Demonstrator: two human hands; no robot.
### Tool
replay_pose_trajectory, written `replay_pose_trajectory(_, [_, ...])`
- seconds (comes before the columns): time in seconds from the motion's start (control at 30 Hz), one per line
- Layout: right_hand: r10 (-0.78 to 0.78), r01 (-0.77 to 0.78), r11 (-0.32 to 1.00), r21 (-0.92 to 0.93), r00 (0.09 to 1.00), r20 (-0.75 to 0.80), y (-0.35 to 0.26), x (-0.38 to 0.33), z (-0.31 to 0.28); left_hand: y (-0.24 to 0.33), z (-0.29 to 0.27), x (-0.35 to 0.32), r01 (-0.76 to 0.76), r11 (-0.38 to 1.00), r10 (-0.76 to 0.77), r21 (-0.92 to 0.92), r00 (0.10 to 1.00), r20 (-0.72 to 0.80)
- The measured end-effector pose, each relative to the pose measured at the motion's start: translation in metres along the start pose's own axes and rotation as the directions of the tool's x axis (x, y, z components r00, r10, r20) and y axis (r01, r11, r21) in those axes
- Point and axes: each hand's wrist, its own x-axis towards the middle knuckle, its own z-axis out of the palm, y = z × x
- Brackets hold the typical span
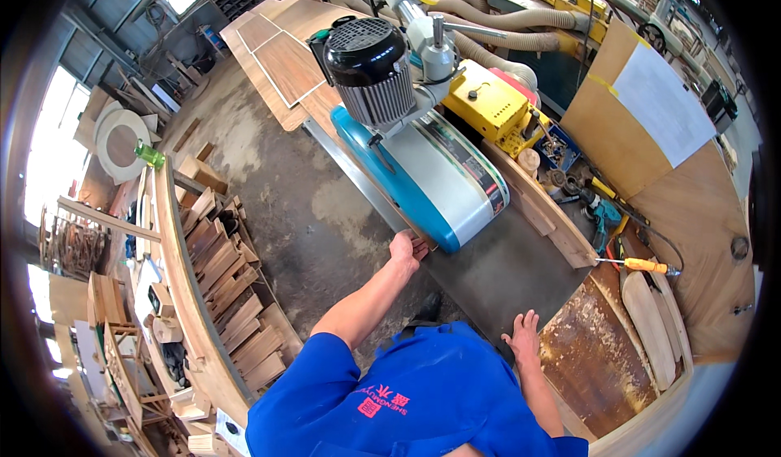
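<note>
My left hand [408,250] is at the left edge of a dark flat machine table [504,274], close to the near end of a power feeder [439,180] with a teal and silver housing. Its fingers are bent together beside a thin brown edge, and what they hold, if anything, is too small to make out. Above the feeder sits its black motor [366,66]. My right hand [525,339] rests by the near right edge of the table, fingers spread and holding nothing. A wooden fence [541,205] runs along the table's right side.
Left of me a wooden-edged bin [187,270] holds many wood offcuts [232,270]. Right are a yellow box [484,103], an orange-handled screwdriver [647,266], a teal power drill [606,214] and a sawdust-strewn board [602,343]. Wide wood panels [277,50] lie beyond the feeder.
</note>
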Motion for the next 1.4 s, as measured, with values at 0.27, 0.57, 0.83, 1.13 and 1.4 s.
replay_pose_trajectory(0.27, [0.021,-0.022,0.999,0.024,0.999,0.037,-0.014,-0.003,-0.01,0.037,-0.003,0.009,-0.043,0.999,0.043,0.008,0.999,-0.033])
replay_pose_trajectory(0.57, [0.043,-0.044,0.999,0.029,0.998,0.039,-0.027,-0.009,-0.025,0.064,-0.008,0.047,-0.035,0.999,0.036,-0.008,0.997,0.067])
replay_pose_trajectory(0.83, [0.121,-0.124,0.992,0.032,0.99,0.073,-0.027,-0.001,-0.022,0.098,-0.018,0.081,-0.041,0.997,0.044,-0.064,0.998,0.042])
replay_pose_trajectory(1.13, [0.15,-0.155,0.986,0.06,0.985,0.089,-0.034,-0.007,-0.028,0.134,-0.013,0.094,-0.083,0.997,0.083,-0.001,0.996,0.013])
replay_pose_trajectory(1.4, [0.189,-0.2,0.978,0.056,0.969,0.159,-0.036,-0.003,-0.034,0.167,-0.019,0.128,-0.101,0.995,0.101,0.0,0.993,0.052])
